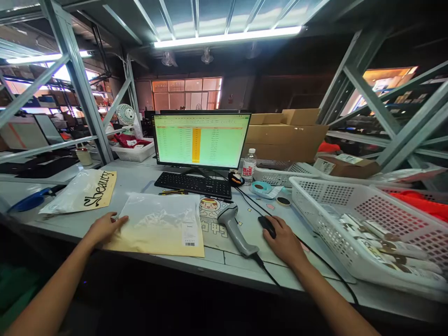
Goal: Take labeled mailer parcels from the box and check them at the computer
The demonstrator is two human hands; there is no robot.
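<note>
My right hand (285, 240) rests over a black computer mouse (267, 226), its fingers curved around it. My left hand (104, 229) lies at the left edge of a flat plastic bag (157, 224), thumb and forefinger apart and touching that edge; its other fingers are partly hidden. The bag is frosted white above and yellowish below, with a barcode label (190, 234) at its lower right. Between the bag and the mouse, a grey barcode scanner (238, 232) lies on a printed desk mat (213, 238). A monitor (201, 140) shows a spreadsheet behind the black keyboard (194, 185).
Another bag (82, 190) with black lettering lies at left. On the right stands a white basket (324, 224) of wrapped items. A bottle (248, 167) and blue tape roll (262, 187) are near the monitor. Cardboard boxes (283, 137) stand behind. The scanner's cable hangs over the front edge.
</note>
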